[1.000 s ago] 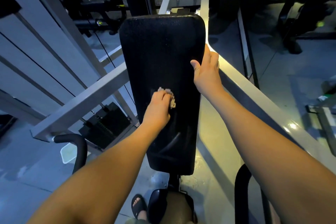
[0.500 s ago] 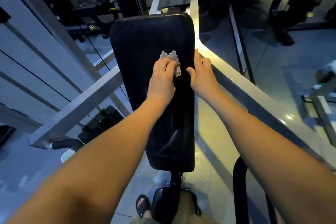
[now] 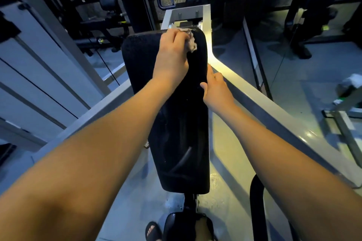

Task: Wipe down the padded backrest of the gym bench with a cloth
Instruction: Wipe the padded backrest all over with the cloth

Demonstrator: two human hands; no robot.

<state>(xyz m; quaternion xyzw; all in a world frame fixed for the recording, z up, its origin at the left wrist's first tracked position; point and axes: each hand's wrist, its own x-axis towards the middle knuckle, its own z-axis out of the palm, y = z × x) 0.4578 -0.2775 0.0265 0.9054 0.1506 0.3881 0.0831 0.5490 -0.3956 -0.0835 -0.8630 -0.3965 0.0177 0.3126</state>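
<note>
Your left hand [image 3: 172, 53] grips the cloth [image 3: 192, 42] at the black backrest's [image 3: 182, 133] top-right corner; your right hand [image 3: 216, 89] pinches its right edge, above the grey floor [image 3: 313, 68].

A: Open lanes?
B: Floor strip [image 3: 221, 143] between backrest [image 3: 176, 133] and right grey beam [image 3: 274, 115], centre right of frame.
A: Obstructions?
B: Crossbar [image 3: 186, 10] close behind the pad's top, upper centre. Left beam [image 3: 88, 121] runs up to the pad's left edge. Right hand [image 3: 215, 90] grips the right edge, closing the strip there. Black curved bar [image 3: 256, 201], lower right.
</note>
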